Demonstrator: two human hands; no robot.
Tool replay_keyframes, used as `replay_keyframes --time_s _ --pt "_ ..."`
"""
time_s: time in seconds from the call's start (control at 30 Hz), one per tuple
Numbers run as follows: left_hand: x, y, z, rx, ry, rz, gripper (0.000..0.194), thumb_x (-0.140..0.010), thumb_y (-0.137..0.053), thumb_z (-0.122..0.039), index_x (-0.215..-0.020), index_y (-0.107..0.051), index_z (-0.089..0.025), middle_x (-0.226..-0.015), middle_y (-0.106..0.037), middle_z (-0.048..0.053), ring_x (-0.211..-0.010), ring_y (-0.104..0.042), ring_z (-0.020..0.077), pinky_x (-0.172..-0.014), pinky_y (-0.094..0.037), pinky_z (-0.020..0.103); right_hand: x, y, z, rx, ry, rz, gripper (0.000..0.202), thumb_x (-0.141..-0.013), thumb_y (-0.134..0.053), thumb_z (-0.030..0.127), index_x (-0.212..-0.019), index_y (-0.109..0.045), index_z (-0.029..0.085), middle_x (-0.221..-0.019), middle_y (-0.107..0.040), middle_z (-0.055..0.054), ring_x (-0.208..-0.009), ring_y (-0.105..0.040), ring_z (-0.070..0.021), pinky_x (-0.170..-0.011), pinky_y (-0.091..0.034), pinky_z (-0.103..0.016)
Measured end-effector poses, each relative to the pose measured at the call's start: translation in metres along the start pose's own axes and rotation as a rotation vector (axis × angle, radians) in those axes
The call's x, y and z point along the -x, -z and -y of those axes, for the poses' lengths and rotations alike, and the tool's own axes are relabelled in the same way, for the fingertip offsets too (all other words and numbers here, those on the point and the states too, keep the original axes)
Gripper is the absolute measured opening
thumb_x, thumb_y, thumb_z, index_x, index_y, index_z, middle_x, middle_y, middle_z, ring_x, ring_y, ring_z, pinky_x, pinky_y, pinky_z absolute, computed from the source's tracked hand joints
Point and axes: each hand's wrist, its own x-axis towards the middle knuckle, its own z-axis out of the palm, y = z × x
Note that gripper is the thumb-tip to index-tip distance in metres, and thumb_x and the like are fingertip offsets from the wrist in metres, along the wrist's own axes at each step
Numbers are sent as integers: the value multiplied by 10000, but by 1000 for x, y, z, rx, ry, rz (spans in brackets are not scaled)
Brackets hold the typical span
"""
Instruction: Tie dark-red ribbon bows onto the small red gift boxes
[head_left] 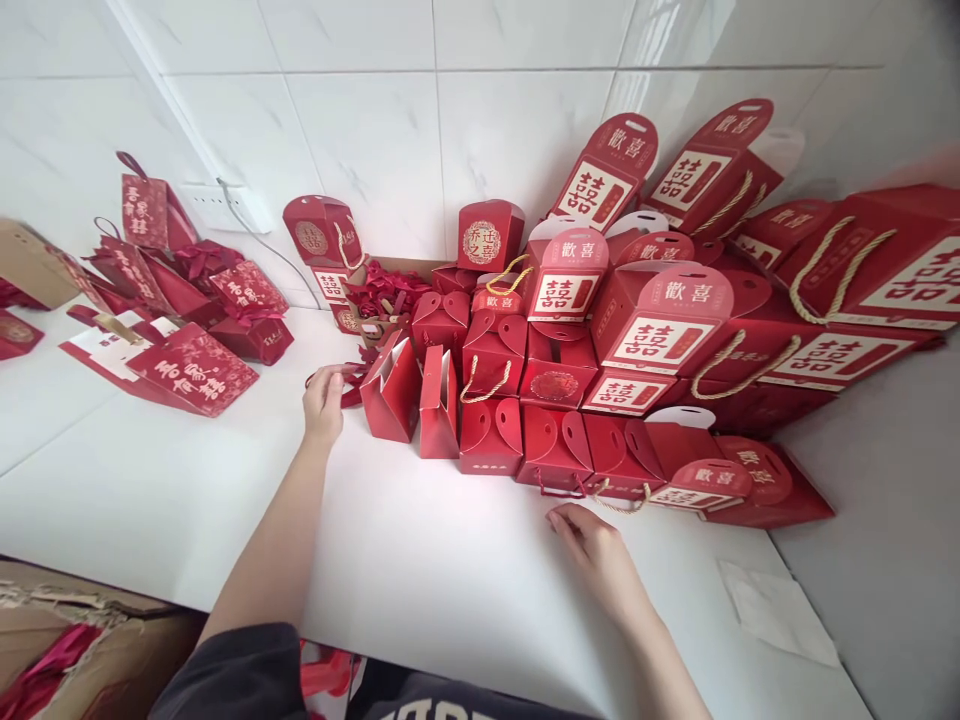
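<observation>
My left hand (324,397) is closed at the end of a dark red ribbon (354,386), left of a red paper gift box (390,388) with an upright top. My right hand (590,540) hovers at or just above the white table with its fingers curled together; nothing shows in them. Just beyond it stands a red gift box (556,450) with a thin red cord handle (562,491). Beside that is another box (621,450) with a gold rope handle. The palm side of my right hand is hidden.
Many red boxes are stacked against the tiled wall, including one large box (667,320) with a rounded flap. On the left are red bags (196,368) and ribbons. A cardboard carton (135,660) stands below the table (427,560). A white sheet (776,605) lies at right.
</observation>
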Motion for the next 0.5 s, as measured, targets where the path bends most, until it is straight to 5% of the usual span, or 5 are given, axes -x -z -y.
replay_keyframes --time_s 0.17,0.3,0.4,0.5 --pt "-26 -1 -16 -30 4 -4 271 -849 -572 -321 -1067 -677 -200 -1184 -641 89 -1025 -648 221 -880 -535 328 1 0 -1 -22 -7 2 344 -994 -384 458 -928 -607 204 -903 -675 -56 -818 -615 -206 -776 -440 -289" --pt "-49 -7 -24 -76 44 107 215 -806 -606 -275 -973 -719 -200 -1114 -697 71 -1021 -666 222 -854 -548 302 2 -2 1 -7 8 14 346 -996 -372 453 -902 -595 206 -878 -663 -49 -792 -603 -202 -761 -429 -286" --pt "-60 -17 -22 -140 151 151 218 -807 -599 -239 -983 -714 -181 -946 -749 61 -897 -700 217 -817 -555 302 2 -2 2 -4 6 16 350 -996 -370 454 -895 -592 203 -866 -655 -50 -781 -598 -201 -753 -425 -285" --pt "-71 -22 -11 -254 288 95 244 -841 -571 -219 -1043 -693 -156 -1039 -743 113 -990 -691 265 -888 -532 374 0 -3 1 -15 1 14 348 -996 -369 452 -895 -588 201 -871 -654 -51 -781 -596 -199 -753 -424 -283"
